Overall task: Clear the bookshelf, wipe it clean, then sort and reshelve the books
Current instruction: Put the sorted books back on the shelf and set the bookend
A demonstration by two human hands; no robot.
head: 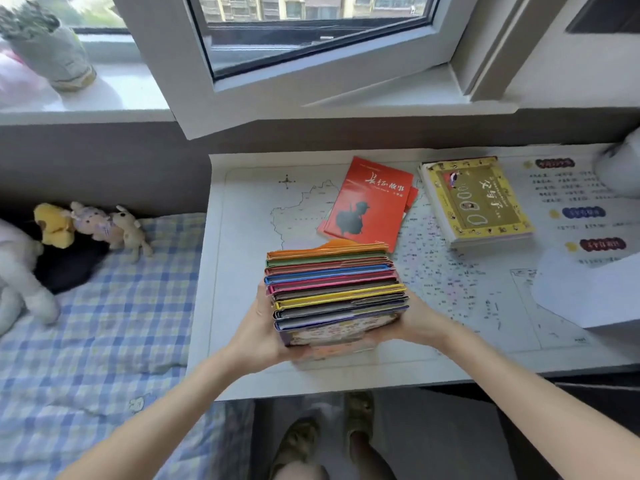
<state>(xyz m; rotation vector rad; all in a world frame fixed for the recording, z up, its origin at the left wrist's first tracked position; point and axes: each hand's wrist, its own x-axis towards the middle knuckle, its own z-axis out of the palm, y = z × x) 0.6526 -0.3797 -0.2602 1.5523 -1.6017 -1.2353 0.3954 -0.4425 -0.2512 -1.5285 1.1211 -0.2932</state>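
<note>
Holding the stack [332, 292] of thin, bright books from both ends, the left hand [258, 336] and right hand [419, 323] clamp it between them. The fingers are curled round its lower edges and mostly hidden beneath. The stack sits over the near part of the counter [242, 271], its long axis running left to right from palm to palm, its edges turned up toward the camera. Blur at its base hides whether it touches the surface. Both hands are equally close, so either could let go first. Just beyond the stack lies a red book [370, 206], nearly touching its far edge, and a yellow book [476, 199] lies further right. Paper [581, 292] covers the right end. To the left, well apart, is the bed [121, 306] with toys [93, 223]. Setting the stack straight down looks unobstructed; pushing it forward would likely meet the red book.
</note>
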